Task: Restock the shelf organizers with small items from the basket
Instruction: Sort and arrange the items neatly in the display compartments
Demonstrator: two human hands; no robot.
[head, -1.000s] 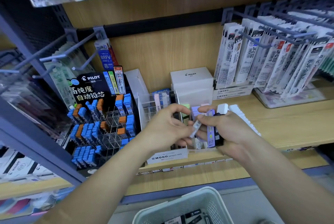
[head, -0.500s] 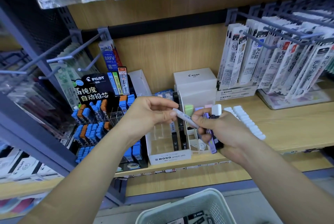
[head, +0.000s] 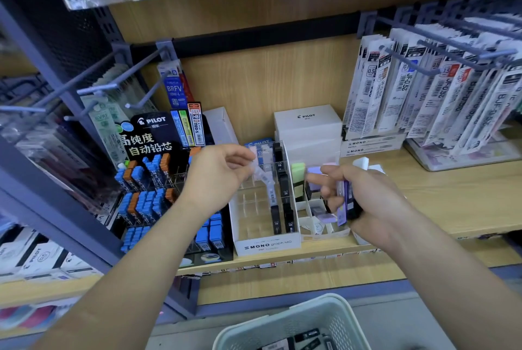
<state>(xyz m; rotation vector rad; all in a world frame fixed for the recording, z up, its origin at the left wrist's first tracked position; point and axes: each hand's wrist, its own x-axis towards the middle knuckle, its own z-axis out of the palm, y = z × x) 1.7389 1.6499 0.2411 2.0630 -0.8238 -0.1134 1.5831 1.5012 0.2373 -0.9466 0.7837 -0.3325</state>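
**One pale case over the MONO organizer, a bundle waiting in the other hand**

Head view: The left hand [head: 223, 177] pinched a single pale lead case [head: 264, 179] between thumb and fingertips. The case hung slanted above the clear cells of the MONO organizer [head: 268, 245], which stood on the wooden shelf [head: 452, 194]. The right hand [head: 372, 203] was curled round a bundle of cases [head: 346, 201] just beside the organizer, with its forefinger sticking out.

To do this step well, the case probably needed turning upright over an empty cell on the left side. It could then be lowered straight down so it would not catch a divider or tip the black cases [head: 282, 183] lined up along the right side. The right hand's grasp likely had to stay firm, since a loosened bundle could spill onto the shelf.

Counted: one case in the left hand. The bundle showed at least one purple and one black, the rest hidden by the fingers. At least four black cases sat in the organizer. One basket [head: 310, 321] stood below with a few dark packs visible, too cropped to count.
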